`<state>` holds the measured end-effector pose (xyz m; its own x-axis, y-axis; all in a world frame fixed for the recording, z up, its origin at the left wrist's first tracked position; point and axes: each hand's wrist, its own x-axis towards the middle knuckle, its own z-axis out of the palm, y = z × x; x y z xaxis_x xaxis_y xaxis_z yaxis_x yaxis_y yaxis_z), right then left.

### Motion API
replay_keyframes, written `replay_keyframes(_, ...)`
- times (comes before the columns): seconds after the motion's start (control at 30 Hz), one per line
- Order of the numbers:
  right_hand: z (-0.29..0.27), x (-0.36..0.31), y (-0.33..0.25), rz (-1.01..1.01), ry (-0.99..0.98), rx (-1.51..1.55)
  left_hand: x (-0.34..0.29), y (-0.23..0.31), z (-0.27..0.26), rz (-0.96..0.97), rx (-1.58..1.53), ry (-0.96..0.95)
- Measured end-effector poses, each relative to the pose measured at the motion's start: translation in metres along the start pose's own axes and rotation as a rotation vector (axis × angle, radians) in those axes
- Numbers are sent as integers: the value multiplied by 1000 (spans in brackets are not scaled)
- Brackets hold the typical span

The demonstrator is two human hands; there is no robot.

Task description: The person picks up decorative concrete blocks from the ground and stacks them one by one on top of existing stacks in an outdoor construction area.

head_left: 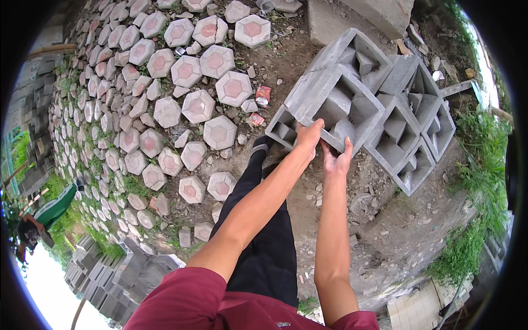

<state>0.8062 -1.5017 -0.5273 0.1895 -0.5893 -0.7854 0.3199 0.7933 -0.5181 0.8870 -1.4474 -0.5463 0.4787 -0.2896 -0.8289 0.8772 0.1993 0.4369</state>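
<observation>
Both my hands grip the near lower edge of a square grey concrete ventilation block (333, 103) with slanted pieces inside its frame. My left hand (309, 137) is closed on the edge near its left corner, thumb on top. A little to the right, my right hand (336, 160) holds the same edge with the thumb up and the other fingers partly hidden beneath. The block is tilted and leans against or rests on similar blocks; exact contact is hidden. Another ventilation block (284, 131) shows at its left, and more blocks (395, 129) are grouped at its right.
Many hexagonal pavers (219, 132) with reddish centres cover the ground at left. Concrete slabs (330, 25) lie beyond the blocks. Red wrappers (263, 94) lie on the dirt. Grass (467, 242) grows at right. Grey blocks (93, 269) are stacked at lower left, near a person (33, 231).
</observation>
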Motion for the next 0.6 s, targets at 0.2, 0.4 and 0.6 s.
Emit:
replay_keyframes(0.2,-4,-5,-6,11,-49,35,-9,-5,5,-32,-10,38)
replay_keyframes(0.4,-1,0,1,60,-26,25,-2,23,-7,-298,0,-35)
replay_keyframes(0.6,-5,7,-4,60,31,60,12,10,-13,-179,16,-34)
